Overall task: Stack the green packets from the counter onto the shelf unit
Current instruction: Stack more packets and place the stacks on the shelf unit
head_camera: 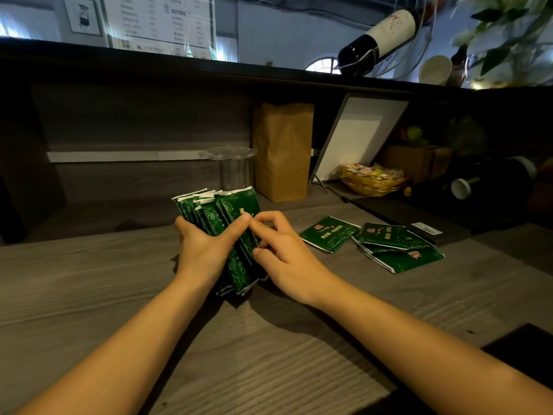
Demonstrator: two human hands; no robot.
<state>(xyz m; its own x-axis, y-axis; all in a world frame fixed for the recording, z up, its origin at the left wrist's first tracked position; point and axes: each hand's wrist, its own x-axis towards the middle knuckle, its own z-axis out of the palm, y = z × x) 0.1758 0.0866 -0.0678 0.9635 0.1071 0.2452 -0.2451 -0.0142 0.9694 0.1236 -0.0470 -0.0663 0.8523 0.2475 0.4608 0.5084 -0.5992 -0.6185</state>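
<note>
Currently left hand (pixel 203 253) grips a fanned bundle (pixel 223 226) of green packets on edge above the counter (pixel 89 280); right hand (pixel 284 256) pinches its near side, squaring it. Loose packets (pixel 389 244) lie to the right (several, overlapping). Risk: uneven bundle could slip and spill if lifted before squared.

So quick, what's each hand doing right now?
The left hand grips the bundle of green packets.
The right hand pinches the same bundle from the right.
</note>
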